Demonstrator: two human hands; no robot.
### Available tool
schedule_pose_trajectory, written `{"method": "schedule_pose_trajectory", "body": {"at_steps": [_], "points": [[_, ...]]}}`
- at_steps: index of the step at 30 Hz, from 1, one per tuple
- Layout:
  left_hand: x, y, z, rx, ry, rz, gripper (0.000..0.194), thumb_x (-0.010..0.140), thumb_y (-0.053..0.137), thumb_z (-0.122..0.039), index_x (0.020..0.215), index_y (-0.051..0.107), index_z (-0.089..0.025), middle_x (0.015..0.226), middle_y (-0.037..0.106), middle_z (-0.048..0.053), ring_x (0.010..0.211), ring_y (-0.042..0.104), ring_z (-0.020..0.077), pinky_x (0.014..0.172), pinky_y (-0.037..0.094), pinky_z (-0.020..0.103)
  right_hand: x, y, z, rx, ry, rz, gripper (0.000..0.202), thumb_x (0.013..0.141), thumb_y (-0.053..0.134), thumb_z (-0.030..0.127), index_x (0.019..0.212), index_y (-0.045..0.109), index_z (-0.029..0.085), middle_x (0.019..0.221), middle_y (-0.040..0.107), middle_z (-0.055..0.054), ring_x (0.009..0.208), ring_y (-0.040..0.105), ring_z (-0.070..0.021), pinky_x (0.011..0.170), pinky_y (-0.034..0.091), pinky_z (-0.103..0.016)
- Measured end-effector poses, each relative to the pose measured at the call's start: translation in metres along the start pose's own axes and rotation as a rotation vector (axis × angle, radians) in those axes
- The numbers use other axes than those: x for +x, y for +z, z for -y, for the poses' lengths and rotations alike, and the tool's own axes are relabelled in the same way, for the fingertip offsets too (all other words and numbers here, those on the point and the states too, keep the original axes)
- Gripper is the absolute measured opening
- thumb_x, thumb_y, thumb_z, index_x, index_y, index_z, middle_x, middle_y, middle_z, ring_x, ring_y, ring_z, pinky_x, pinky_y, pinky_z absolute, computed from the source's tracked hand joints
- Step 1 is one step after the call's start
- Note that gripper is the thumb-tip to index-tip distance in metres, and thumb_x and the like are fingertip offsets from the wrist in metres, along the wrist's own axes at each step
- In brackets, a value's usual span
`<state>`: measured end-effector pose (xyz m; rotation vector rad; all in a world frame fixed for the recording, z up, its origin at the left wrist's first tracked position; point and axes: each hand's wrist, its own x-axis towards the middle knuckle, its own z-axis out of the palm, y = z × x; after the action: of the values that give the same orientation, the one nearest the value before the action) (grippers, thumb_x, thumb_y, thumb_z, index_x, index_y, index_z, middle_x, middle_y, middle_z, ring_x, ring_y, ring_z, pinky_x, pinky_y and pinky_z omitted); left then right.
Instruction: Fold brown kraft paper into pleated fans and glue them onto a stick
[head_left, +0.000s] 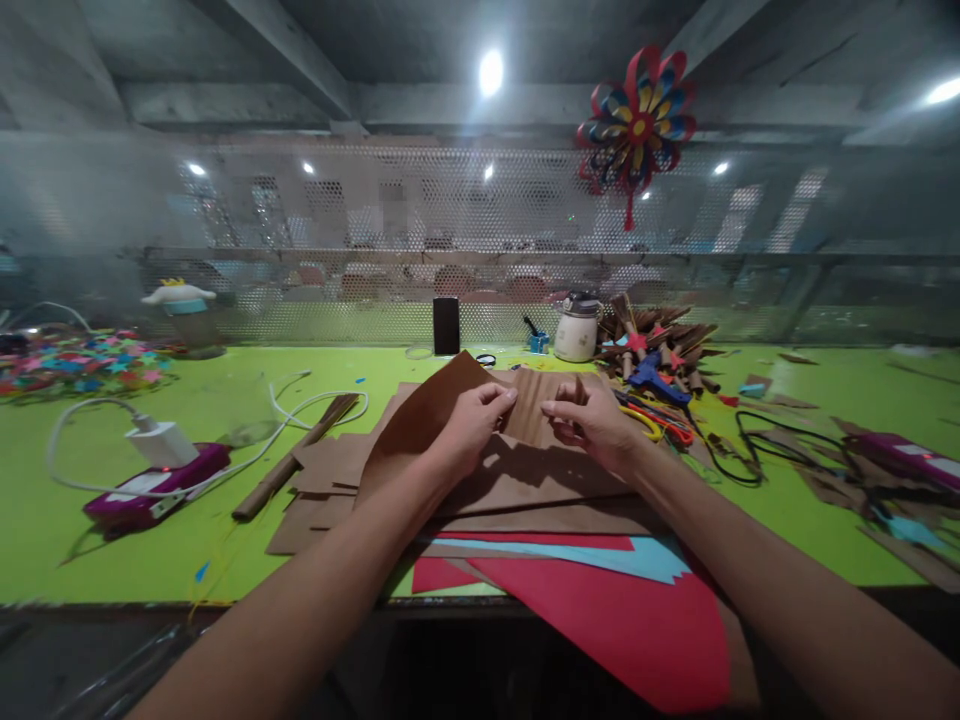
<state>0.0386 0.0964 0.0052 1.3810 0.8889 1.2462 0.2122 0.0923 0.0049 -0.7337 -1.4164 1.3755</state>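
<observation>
A brown paper sheet (412, 415) with a raised, curled left part and a pleated strip (529, 400) lies over a stack of brown paper (555, 515) at the centre. My left hand (480, 420) pinches the sheet at the left side of the pleats. At their right side, my right hand (589, 418) is closed with thumb and fingertips together on the pleated paper. Its other fingers curl underneath and are partly hidden. Red paper (637, 630) and light blue paper (630, 557) stick out beneath the stack, toward me.
On the left are a purple power strip (157, 490) with a white charger and cable, and a rolled brown paper (292, 465). A black phone (446, 326), a white jug (577, 328), a blue glue gun (658, 378) and brown paper bundles stand behind. Black cables lie right.
</observation>
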Motion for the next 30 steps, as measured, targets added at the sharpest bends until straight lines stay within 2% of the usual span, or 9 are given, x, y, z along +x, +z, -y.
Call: {"method": "schedule_pose_trajectory", "body": {"at_steps": [9,18,25,30], "points": [[0.0024,-0.0023,0.0040,-0.073,0.000,-0.004,0.027,0.067,0.067,-0.040,0.072,0.057,-0.014,0.069,0.058,0.001,0.066,0.055,0.0125,0.061,0.041,0.024,0.0002,-0.0016,-0.0020,-0.042,0.041,0.012,0.027,0.066,0.070,0.034,0.065,0.050,0.016,0.047,0.040,0.007,0.039,0.033,-0.0042,0.038,0.018,-0.019],[0.0010,-0.0001,-0.0026,-0.219,-0.018,0.015,0.026,0.063,0.072,-0.034,0.069,0.057,-0.014,0.066,0.056,0.000,0.063,0.053,0.0101,0.062,0.040,0.023,-0.0009,0.0014,-0.0015,-0.019,0.028,0.037,0.028,0.066,0.072,0.034,0.074,0.052,0.016,0.050,0.042,0.007,0.040,0.033,-0.0040,0.038,0.018,-0.019],[0.0012,-0.0014,0.0002,-0.283,-0.020,-0.002,0.024,0.064,0.071,-0.031,0.068,0.055,-0.014,0.067,0.056,-0.001,0.065,0.054,0.0104,0.064,0.041,0.023,-0.0006,0.0037,-0.0002,0.019,-0.058,0.002,0.034,0.063,0.074,0.034,0.061,0.044,0.017,0.045,0.040,0.008,0.037,0.032,-0.0032,0.037,0.016,-0.020],[0.0013,-0.0004,0.0015,-0.207,-0.075,-0.013,0.023,0.066,0.068,-0.032,0.066,0.054,-0.014,0.064,0.054,-0.001,0.060,0.051,0.0093,0.056,0.038,0.021,-0.0005,0.0052,0.0015,0.023,-0.074,-0.017,0.034,0.061,0.075,0.035,0.062,0.046,0.017,0.042,0.040,0.008,0.035,0.030,-0.0032,0.037,0.018,-0.019]]}}
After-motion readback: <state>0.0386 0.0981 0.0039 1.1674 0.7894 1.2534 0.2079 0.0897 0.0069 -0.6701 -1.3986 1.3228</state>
